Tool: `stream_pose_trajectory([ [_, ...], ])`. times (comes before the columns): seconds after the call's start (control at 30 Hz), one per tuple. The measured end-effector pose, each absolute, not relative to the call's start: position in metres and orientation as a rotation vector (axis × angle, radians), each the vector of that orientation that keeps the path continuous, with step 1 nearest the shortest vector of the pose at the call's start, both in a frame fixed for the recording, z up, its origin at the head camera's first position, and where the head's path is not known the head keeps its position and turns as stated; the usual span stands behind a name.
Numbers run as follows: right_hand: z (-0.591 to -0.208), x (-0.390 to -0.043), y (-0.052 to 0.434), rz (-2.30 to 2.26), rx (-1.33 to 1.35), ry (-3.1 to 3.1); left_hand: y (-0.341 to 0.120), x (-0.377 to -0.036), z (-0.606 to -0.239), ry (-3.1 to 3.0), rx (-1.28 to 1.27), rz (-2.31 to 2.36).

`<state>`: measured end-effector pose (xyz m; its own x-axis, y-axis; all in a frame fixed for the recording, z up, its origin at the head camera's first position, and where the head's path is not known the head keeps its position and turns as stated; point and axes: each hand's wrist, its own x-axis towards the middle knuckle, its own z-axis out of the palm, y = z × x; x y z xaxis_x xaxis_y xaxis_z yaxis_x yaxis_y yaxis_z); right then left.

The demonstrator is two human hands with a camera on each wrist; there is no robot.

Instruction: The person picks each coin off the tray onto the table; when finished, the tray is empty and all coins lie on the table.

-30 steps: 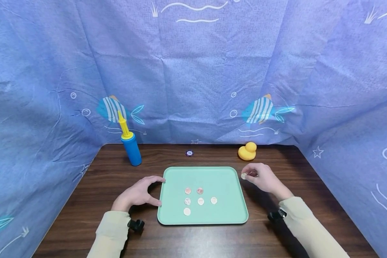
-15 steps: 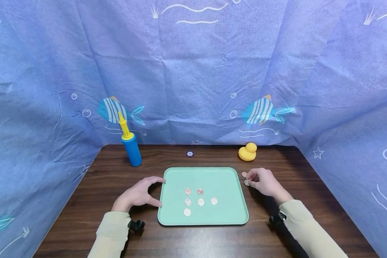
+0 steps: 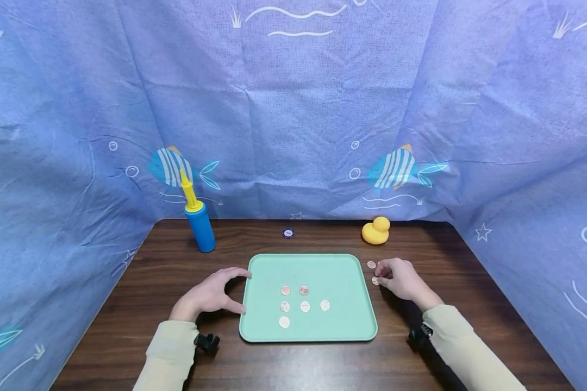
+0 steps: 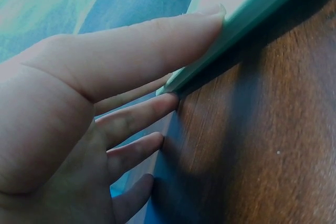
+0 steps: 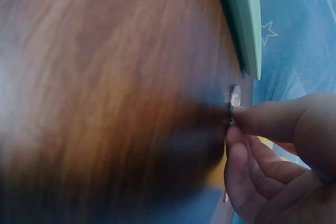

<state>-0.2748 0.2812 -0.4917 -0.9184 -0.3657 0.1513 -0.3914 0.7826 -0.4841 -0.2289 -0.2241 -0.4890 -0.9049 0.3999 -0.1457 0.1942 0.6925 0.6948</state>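
Note:
My left hand (image 3: 210,296) is at the left edge of a mint-green tray (image 3: 332,334), fingers spread; the thumb (image 4: 173,40) touches the rim. Several coins lie on the tray, copper ones such as this coin (image 3: 286,291) behind silver ones such as this coin (image 3: 305,307). Right of the tray, my right hand (image 3: 401,279) has thumb and fingertips together on a silver coin (image 5: 235,96), low over the table; whether the coin lies flat is hard to tell. A copper coin (image 3: 371,265) lies just behind, with another mostly hidden by the fingers.
A yellow rubber duck (image 3: 375,231) sits at the back right. A blue and yellow hand pump (image 3: 200,225) stands at the back left, and a dark poker chip (image 3: 287,233) lies behind the tray. A blue fish-print cloth (image 3: 293,119) hangs around the brown table (image 3: 303,372).
The right hand has come slightly toward the front and away from the tray. The silver coin at its fingertips has shifted the same way, uncovering a copper coin. The left hand has stayed put.

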Motion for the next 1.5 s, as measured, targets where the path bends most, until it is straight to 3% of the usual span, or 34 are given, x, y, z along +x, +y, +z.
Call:
stream_pose_trajectory([
  [1.5, -0.496, -0.284, 0.282, 0.727, 0.527, -2.992, -0.224, -0.229, -0.489, 2.63, 0.473, 1.016],
])
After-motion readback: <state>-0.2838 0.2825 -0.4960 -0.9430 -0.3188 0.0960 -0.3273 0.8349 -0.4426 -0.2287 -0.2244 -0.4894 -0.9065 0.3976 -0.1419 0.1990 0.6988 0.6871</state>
